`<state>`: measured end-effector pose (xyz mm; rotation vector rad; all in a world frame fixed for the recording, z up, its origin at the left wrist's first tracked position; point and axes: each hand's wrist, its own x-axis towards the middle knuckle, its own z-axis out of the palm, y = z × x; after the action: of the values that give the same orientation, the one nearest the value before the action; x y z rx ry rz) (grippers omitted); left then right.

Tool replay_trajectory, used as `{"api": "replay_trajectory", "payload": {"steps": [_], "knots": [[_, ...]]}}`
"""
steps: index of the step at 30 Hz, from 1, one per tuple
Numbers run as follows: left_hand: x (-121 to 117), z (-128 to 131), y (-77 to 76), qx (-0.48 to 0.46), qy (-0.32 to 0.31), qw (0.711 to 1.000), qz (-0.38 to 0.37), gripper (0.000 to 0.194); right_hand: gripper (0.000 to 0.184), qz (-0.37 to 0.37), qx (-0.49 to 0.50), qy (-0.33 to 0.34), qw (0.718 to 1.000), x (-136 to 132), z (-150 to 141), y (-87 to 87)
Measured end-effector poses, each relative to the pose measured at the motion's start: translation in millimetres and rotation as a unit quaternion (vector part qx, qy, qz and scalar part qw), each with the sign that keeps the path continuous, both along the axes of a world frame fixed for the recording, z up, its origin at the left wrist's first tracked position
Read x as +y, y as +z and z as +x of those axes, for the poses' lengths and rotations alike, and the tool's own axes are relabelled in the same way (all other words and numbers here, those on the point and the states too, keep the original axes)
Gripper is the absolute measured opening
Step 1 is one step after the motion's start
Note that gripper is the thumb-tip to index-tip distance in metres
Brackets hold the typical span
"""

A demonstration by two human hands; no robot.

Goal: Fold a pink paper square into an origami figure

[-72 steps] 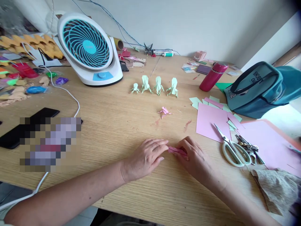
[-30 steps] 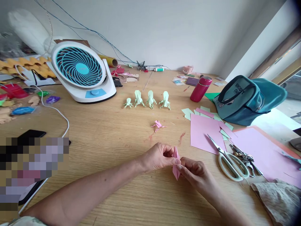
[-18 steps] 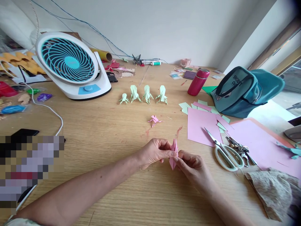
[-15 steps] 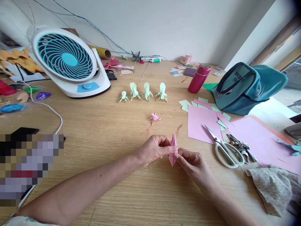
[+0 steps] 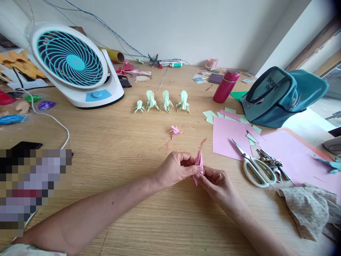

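Observation:
A narrow, pointed piece of folded pink paper (image 5: pixel 199 159) stands upright between my two hands above the wooden table (image 5: pixel 128 213). My left hand (image 5: pixel 177 170) is closed on its left side, with the thumb laid across the front. From the right, my right hand (image 5: pixel 217 181) pinches it lower down. Fingers behind the paper are partly hidden. Just beyond my hands lies a small pink origami figure (image 5: pixel 175 132) with thin legs. Farther back, several pale green origami figures (image 5: pixel 166 101) stand in a row.
To the right are scissors (image 5: pixel 258 167), keys (image 5: pixel 274 164), pink paper sheets (image 5: pixel 230 137), a grey cloth (image 5: pixel 309 213) and a teal bag (image 5: pixel 277 99). A red flask (image 5: pixel 226 86) stands at the back right. A white fan (image 5: pixel 77 67) and its cable (image 5: pixel 60 126) occupy the left.
The upper point of the folded pink paper has tilted slightly to the right and looks wider. Both hands keep their hold. The camera view has shifted a little.

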<state>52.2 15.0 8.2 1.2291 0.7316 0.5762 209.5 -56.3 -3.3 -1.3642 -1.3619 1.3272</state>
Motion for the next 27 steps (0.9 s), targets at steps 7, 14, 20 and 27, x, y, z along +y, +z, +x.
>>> {"api": "replay_trajectory", "payload": {"steps": [7, 14, 20, 27], "knots": [[1.6, -1.3, 5.6, 0.009, 0.070, 0.994, 0.085, 0.033, 0.049, -0.023, -0.009, -0.009, 1.000, -0.7, 0.3, -2.7], [2.4, -2.7, 11.0, -0.001, 0.082, 0.993, 0.082, 0.038, 0.049, -0.021, -0.006, -0.018, 1.000, -1.3, 0.8, -3.4], [11.5, -6.3, 5.9, 0.010, 0.101, 0.992, 0.069, 0.040, 0.044, -0.006, -0.023, 0.002, 1.000, -4.0, 3.2, -2.8], [20.9, -12.5, 6.8, -0.008, 0.071, 0.996, -0.056, 0.043, 0.003, 0.218, -0.139, -0.058, 0.964, -10.1, 5.6, -6.2]]}}
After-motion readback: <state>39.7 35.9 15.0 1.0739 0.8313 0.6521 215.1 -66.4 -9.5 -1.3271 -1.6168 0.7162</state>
